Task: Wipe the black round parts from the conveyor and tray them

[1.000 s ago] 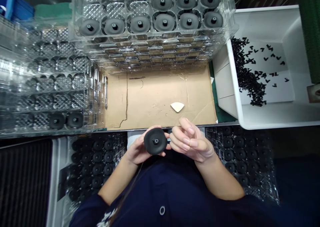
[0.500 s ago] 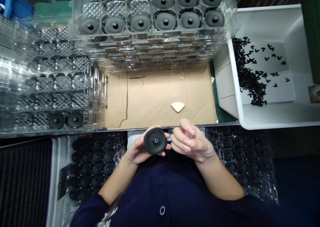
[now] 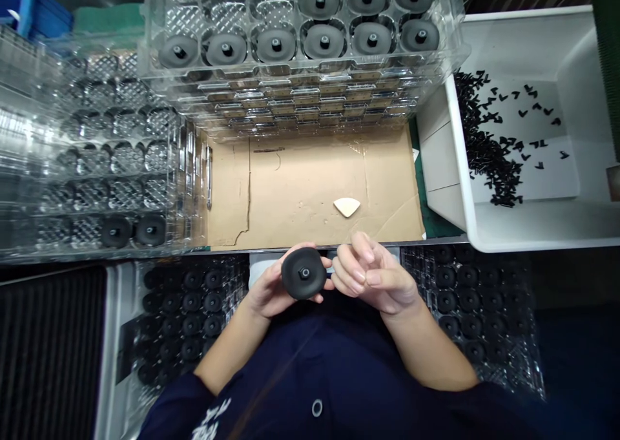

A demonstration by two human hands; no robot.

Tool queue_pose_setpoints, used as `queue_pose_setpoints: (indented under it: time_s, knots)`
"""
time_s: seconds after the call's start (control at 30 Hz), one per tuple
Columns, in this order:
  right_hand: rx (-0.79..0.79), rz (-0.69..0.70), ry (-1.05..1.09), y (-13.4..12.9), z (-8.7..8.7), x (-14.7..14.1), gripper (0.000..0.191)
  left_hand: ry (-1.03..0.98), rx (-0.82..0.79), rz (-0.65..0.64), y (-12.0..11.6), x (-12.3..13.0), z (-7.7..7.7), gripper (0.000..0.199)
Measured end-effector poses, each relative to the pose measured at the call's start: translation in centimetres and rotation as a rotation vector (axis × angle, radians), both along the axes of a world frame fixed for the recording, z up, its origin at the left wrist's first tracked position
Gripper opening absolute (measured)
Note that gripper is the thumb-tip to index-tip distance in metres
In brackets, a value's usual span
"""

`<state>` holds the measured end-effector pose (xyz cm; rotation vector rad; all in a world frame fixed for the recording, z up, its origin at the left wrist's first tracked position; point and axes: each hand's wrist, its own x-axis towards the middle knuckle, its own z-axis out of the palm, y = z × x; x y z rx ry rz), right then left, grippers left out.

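My left hand (image 3: 268, 294) is closed round the edge of a black round cap-like part (image 3: 296, 286). The part's dished face, with a small hollow post at its centre, is turned up towards me. Just to its right is my right hand (image 3: 387, 283), fingers curled and thumb near the fingertips. Anything pinched there is hidden or too small to make out. Beyond the hands, a cream wedge-shaped piece (image 3: 347, 207) lies on the cardboard sheet (image 3: 300, 181).
Stacked clear trays (image 3: 310, 72) at the back hold similar black parts. More clear trays (image 3: 92, 175) stand at left. A white bin (image 3: 527, 230) at right contains many small black V-shaped pieces (image 3: 489, 156). A thin metal tool (image 3: 209, 176) lies along the cardboard's left side.
The whole view has shifted slightly. Both hands keep nearly the same pose, and the black part stays in my left hand.
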<state>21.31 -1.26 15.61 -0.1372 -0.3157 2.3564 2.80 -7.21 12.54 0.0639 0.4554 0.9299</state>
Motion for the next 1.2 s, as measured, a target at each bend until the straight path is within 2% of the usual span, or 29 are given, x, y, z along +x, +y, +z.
queue_pose_setpoints:
  time_s: [0.23,0.4,0.7,1.2]
  knots:
    - [0.055,-0.003,-0.077,-0.4,-0.8,0.7,0.007,0.068,-0.036,-0.011,-0.2,-0.1,-0.4,0.055]
    - [0.084,-0.008,-0.092,-0.3,-1.0,0.6,0.015,0.046,-0.019,-0.006,-0.2,0.0,-0.3,0.053]
    - [0.104,-0.019,-0.07,-0.4,-1.1,0.4,0.018,-0.01,0.0,0.009,-0.1,0.1,0.0,0.047]
    - [0.104,-0.024,-0.092,-0.5,-1.0,0.4,0.023,0.057,-0.008,-0.023,-0.3,0.0,-0.4,0.056]
